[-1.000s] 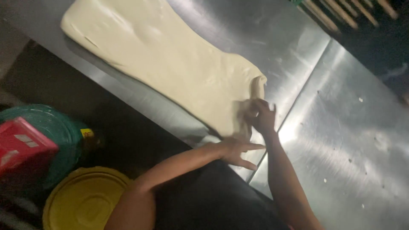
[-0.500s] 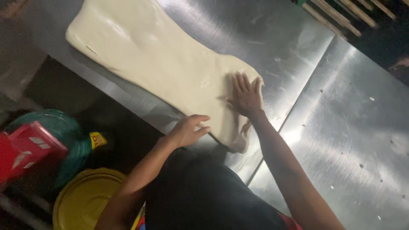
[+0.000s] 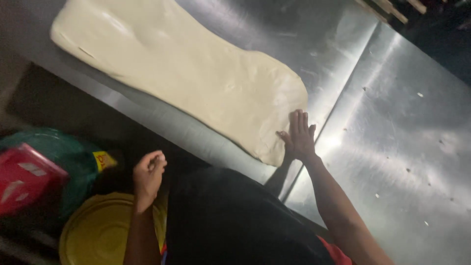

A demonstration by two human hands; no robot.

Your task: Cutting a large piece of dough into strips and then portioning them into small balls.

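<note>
A long, flat sheet of pale dough (image 3: pixel 186 78) lies across a stainless steel table (image 3: pixel 392 127). My right hand (image 3: pixel 297 135) rests flat, fingers together, on the table at the dough's near right end, touching its edge. My left hand (image 3: pixel 148 172) hangs off the table below its front edge, fingers loosely curled, holding nothing I can see. A dark apron covers my body at the bottom of the view.
Below the table's front edge stand a yellow round lid or bucket (image 3: pixel 98 230), a green bag (image 3: pixel 59 157) and a red crate (image 3: pixel 24 179). Wooden slats (image 3: pixel 387 10) show at the top right. Small dough crumbs dot the right table surface.
My left hand has left the dough and dropped below the table edge. My right hand has slid from on top of the dough to its near right edge.
</note>
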